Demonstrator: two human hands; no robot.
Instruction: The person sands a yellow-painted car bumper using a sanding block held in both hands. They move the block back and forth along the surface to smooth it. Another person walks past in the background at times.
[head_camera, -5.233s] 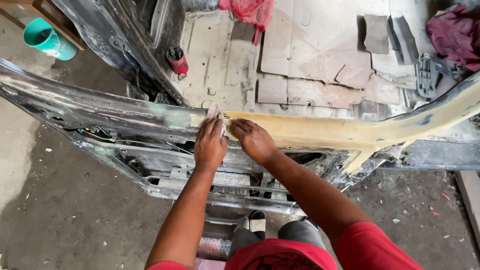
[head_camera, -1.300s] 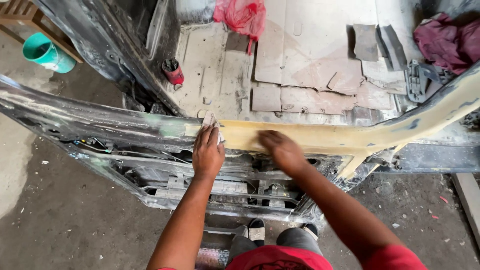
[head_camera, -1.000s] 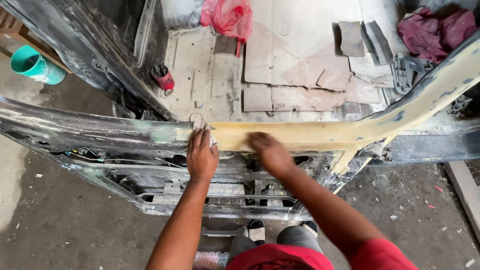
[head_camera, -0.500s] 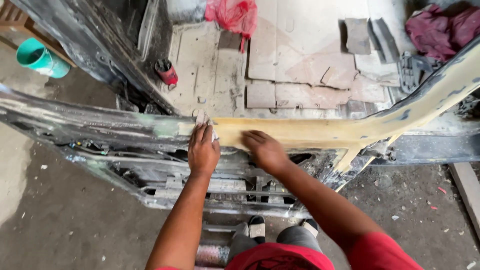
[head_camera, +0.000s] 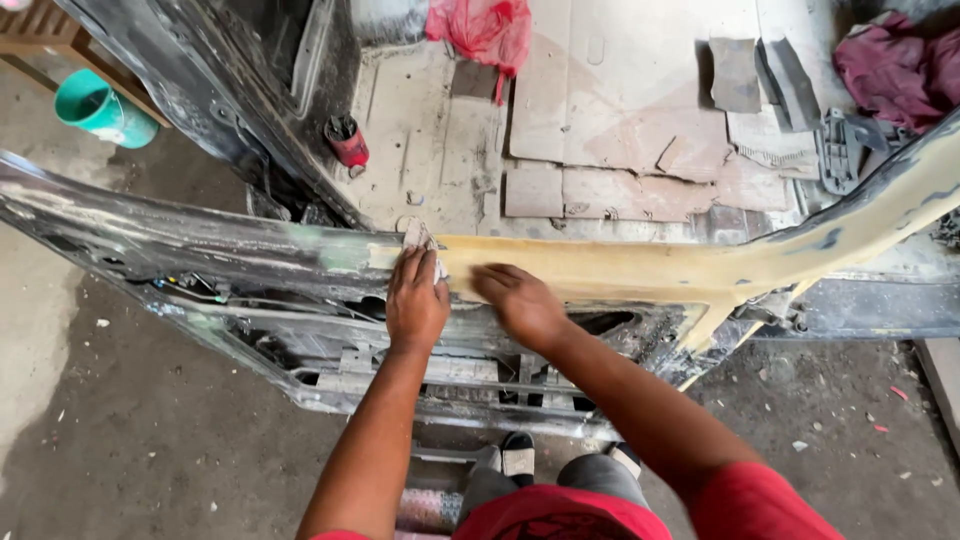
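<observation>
One scrap of sandpaper (head_camera: 420, 240) sits pinched under left hand (head_camera: 416, 300) fingers, pressed on yellow filler strip (head_camera: 640, 272) of car door panel (head_camera: 200, 250). Strip's long axis runs left-right, rising at right. Right hand (head_camera: 518, 302) lies flat on strip, fingers together. Teal bucket (head_camera: 102, 108) well apart.

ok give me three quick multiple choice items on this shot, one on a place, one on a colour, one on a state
1. Where is the left hand?
A. on the door panel's top edge
B. on the ground
C. in the bucket

2. What colour is the bucket?
A. teal
B. orange
C. white

3. How is the right hand?
A. flat on the yellow filler strip
B. raised in the air
C. gripping the red can

Answers: A, it presses a sanding paper on the door panel edge; A, plainly teal; A, palm down on the strip.
</observation>
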